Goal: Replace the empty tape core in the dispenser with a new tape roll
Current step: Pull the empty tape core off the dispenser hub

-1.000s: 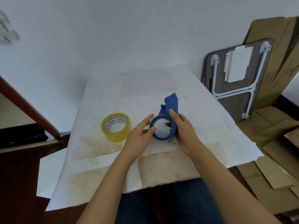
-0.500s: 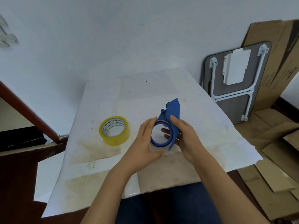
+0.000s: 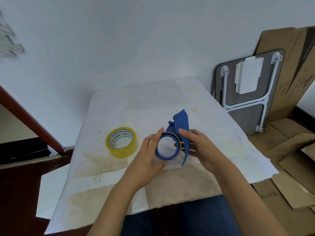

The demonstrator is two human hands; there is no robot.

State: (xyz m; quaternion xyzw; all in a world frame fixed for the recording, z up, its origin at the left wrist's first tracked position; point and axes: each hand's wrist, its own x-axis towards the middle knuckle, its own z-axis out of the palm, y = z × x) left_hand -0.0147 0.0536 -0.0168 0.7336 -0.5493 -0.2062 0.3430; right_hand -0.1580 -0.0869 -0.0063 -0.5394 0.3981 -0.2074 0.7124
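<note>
Both hands hold the blue dispenser (image 3: 180,130) just above the desk (image 3: 170,103), near its middle. The right hand (image 3: 199,147) is closed on the dispenser's body, thumb on the near face of the blade-shaped frame, fingers behind it. The left hand (image 3: 148,155) cups the round hub on the left side, its grip clenched around the thin grey core (image 3: 167,146) that rings the hub; the thumb lies under the ring and the fingers curl over its top. The core looks bare of tape, and desk shows through its open centre.

The new yellow roll (image 3: 121,142) lies flat on the desk to the left, apart from both hands and untouched.

The step in hand seems to be the pulling-off of the empty core, so the task is at an early stage. The next move likely calls for the right hand to steady the frame while the left draws the core straight off the hub, leftward, without twisting it askew. Then the core must be set down and the roll fetched. Whether the core has begun to slide cannot be told.
</note>
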